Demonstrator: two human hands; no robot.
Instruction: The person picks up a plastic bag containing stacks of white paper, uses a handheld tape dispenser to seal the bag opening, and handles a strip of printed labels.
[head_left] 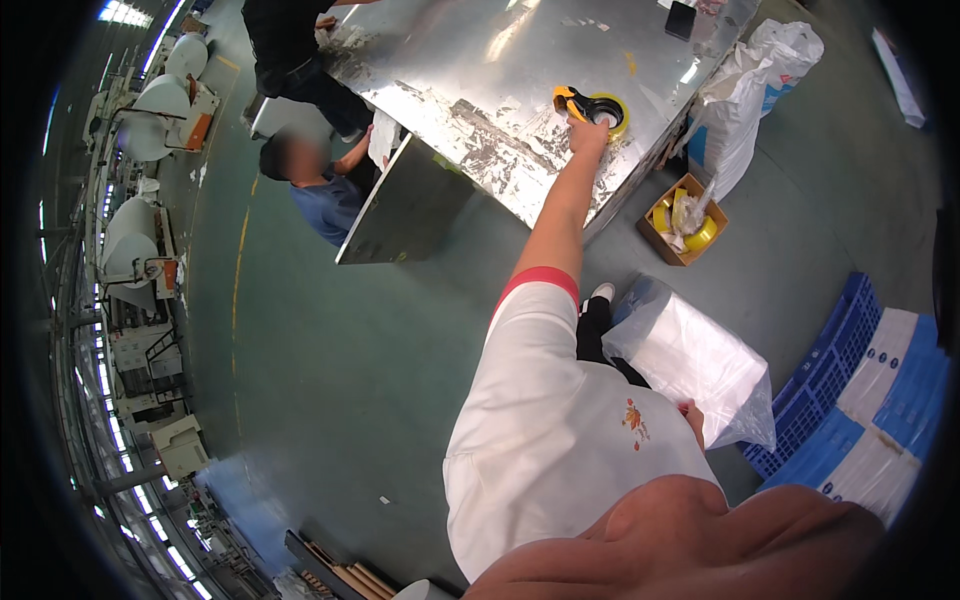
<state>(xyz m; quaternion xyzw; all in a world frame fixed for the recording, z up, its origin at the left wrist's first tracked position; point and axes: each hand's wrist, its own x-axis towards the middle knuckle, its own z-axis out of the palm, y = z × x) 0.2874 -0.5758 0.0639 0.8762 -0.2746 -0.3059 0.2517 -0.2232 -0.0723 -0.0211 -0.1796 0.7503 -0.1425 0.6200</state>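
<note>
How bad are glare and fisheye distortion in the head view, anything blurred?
Head view: ceiling lights glare off the metal table; fisheye bends the machine row at left and leaves black corners; one hand on the yellow tape dispenser is sharp, the other hand by the clear plastic bag is mostly hidden; a co-worker's face is blurred.

- A factory floor or packing workshop, by the look of it.
- Green painted concrete floor [330, 340] with yellow lane lines [240, 250].
- Row of machines [140, 300] carrying big white rolls [165, 95] along the left.
- Large steel table [500, 90], scuffed, with a tape dispenser [592, 106].
- Blue pallet [825, 375], sacks [745, 100], and a box [683, 220] of tape rolls.
</note>
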